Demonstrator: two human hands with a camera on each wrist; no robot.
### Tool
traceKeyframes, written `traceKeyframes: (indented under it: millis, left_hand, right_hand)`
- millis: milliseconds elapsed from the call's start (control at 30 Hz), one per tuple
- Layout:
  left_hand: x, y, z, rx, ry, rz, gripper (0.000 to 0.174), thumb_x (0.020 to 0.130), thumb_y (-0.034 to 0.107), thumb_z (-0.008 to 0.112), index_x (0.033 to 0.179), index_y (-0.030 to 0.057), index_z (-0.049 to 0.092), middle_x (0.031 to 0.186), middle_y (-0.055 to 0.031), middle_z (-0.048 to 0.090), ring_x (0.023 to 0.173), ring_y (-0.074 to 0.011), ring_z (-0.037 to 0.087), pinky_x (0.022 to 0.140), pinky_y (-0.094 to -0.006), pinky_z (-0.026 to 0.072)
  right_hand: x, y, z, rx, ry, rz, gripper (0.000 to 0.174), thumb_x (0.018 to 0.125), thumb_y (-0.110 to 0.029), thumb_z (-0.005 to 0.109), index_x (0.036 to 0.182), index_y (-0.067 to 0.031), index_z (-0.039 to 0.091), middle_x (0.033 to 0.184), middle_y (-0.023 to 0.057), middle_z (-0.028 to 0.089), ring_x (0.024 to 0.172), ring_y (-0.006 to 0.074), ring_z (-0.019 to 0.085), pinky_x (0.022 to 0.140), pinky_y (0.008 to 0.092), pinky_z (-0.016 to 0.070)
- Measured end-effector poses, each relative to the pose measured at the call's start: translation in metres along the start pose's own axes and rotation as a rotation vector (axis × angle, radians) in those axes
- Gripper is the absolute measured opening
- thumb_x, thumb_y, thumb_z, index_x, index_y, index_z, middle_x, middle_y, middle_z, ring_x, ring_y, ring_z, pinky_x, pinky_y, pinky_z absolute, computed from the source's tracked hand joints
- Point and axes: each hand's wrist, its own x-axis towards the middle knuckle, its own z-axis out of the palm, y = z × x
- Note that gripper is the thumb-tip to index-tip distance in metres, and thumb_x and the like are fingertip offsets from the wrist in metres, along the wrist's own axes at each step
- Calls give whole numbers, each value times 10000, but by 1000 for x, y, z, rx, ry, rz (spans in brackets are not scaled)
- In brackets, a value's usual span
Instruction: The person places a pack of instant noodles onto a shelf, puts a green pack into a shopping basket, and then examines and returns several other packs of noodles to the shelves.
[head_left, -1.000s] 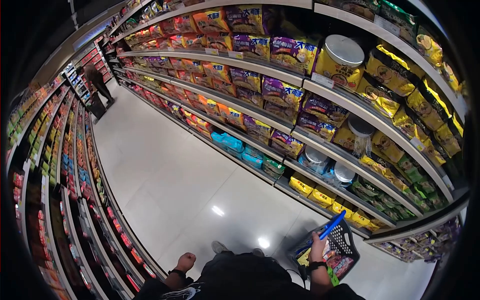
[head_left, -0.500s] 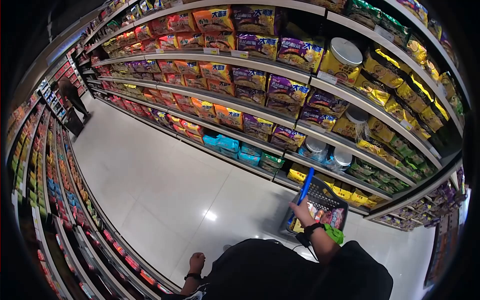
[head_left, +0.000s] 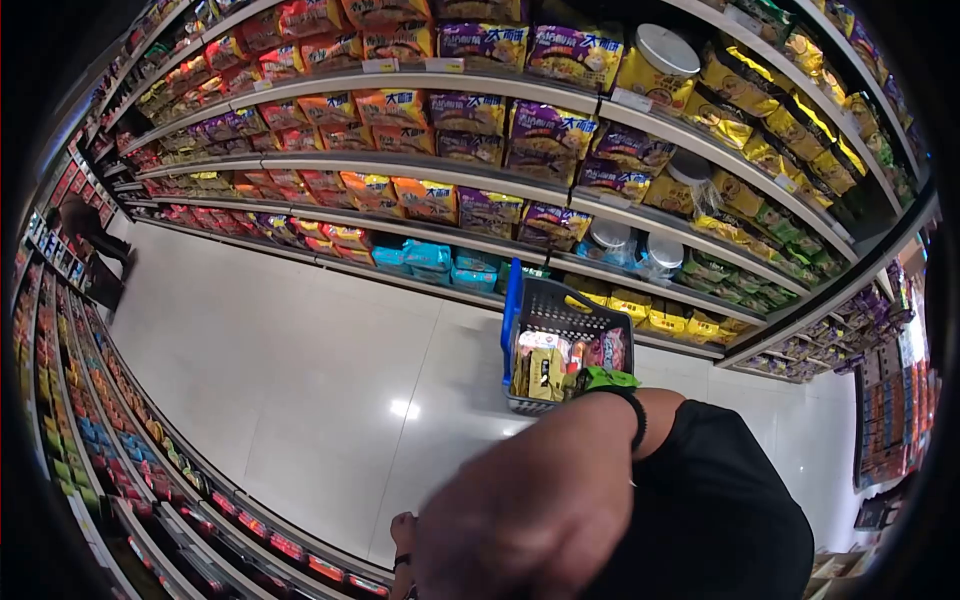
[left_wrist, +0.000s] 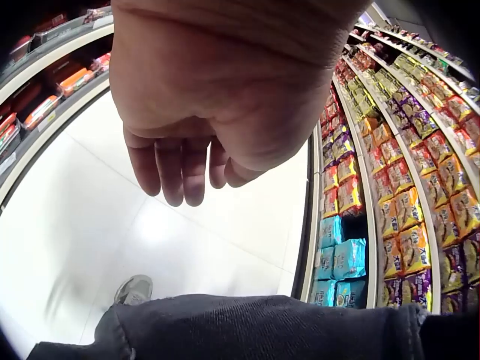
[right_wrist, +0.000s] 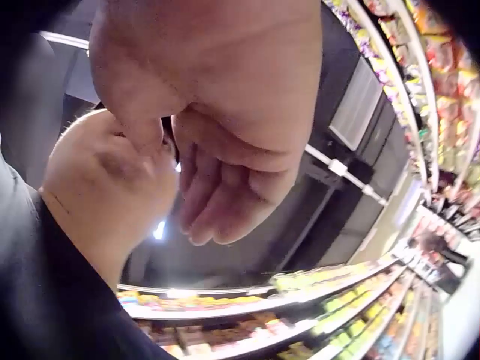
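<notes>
My right hand [head_left: 530, 500] is raised close before the head camera, blurred and large. In the right wrist view its fingers [right_wrist: 221, 199] are loosely curled near the person's head, holding nothing. Beyond it a dark grey shopping basket [head_left: 570, 295] stands on the floor, its blue handle [head_left: 511, 310] upright along the left side. Inside lie a yellow packet [head_left: 545, 370], a pink bag [head_left: 607, 348] and other goods; something bright green [head_left: 605, 378] is at the near rim. My left hand [left_wrist: 217, 97] hangs low over the floor, fingers relaxed, with nothing in it.
Shelves of instant noodle packs [head_left: 480, 40] run along the far side, with teal packs [head_left: 430, 257] on the bottom row. Another shelf row [head_left: 230, 490] borders the aisle at left. A person in dark clothes [head_left: 85, 235] is far down the aisle. Pale tiled floor [head_left: 300, 340] lies between.
My right hand has let go of the basket's blue handle and come up toward the head camera. The view has turned, so the basket appears further left. The left hand still hangs low.
</notes>
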Motion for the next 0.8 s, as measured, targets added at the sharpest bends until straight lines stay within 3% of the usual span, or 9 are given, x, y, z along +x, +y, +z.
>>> traceKeyframes:
  millis: [67,133,400,433,467,567,633,733,800]
  left_hand:
    - [25,26,-16,-1216,136,-904,203,904,157,539,1044,26,606,832,-94,662,671,-164,635,522,-278,492]
    - [16,34,-28,-1214,139,-903,223,904,163,544,1073,24,593,848,-96,664,680,-160,635,531,-276,492]
    - [-1,24,-55,-1027,-38,-923,219,913,211,554,1021,29,613,842,-85,674,703,-165,652,546,-291,502]
    - [0,20,-57,-1053,-26,-925,220,914,211,555,1024,29,611,843,-86,674,704,-166,653,547,-292,503]
    - [-3,15,-60,-1075,-21,-929,221,915,212,555,1026,30,610,844,-87,674,705,-167,654,548,-292,504]
    - [4,4,-83,-1059,0,-927,218,916,211,558,1031,33,607,845,-89,674,707,-169,655,547,-288,502]
    - [14,-7,-99,-1043,10,-960,224,911,208,558,1031,26,614,848,-94,678,706,-171,655,549,-289,504]
    - [31,-24,-132,-980,36,-962,233,907,209,564,1029,19,621,849,-101,684,706,-170,656,552,-291,506]
    - [35,-43,-159,-923,50,-942,237,906,210,567,1028,15,624,849,-104,686,705,-169,656,554,-292,507]
  right_hand:
    - [7,10,18,-49,-41,-10,285,959,-149,486,1067,98,580,1043,225,642,1008,382,613,881,426,465]
    - [14,25,33,-30,309,-217,435,948,-171,574,1231,157,545,1040,283,650,923,389,657,795,433,536]
    - [-17,22,-20,-30,310,-77,333,904,-162,630,1098,109,646,891,185,668,760,273,655,680,350,536]
    - [-41,31,-22,82,276,-31,318,976,-202,512,1079,86,601,1019,204,652,979,377,622,858,425,473]
    - [-58,45,-27,208,357,24,344,977,-266,552,1092,56,584,1045,247,637,840,360,639,803,411,502]
    - [-110,106,-40,-75,1310,670,523,917,-172,663,1358,8,446,1182,124,593,1044,242,602,933,392,472]
    - [-196,185,-47,-1201,1290,1132,681,822,-155,733,1390,22,400,1298,222,510,1201,356,497,1030,421,401]
    - [-275,256,-54,-1306,1576,1320,741,768,-227,774,1338,81,414,1292,294,491,1226,421,473,1043,456,381]
    - [-293,282,-64,-705,1752,1352,715,772,-259,784,1270,115,435,1135,264,585,1046,409,593,913,431,483]
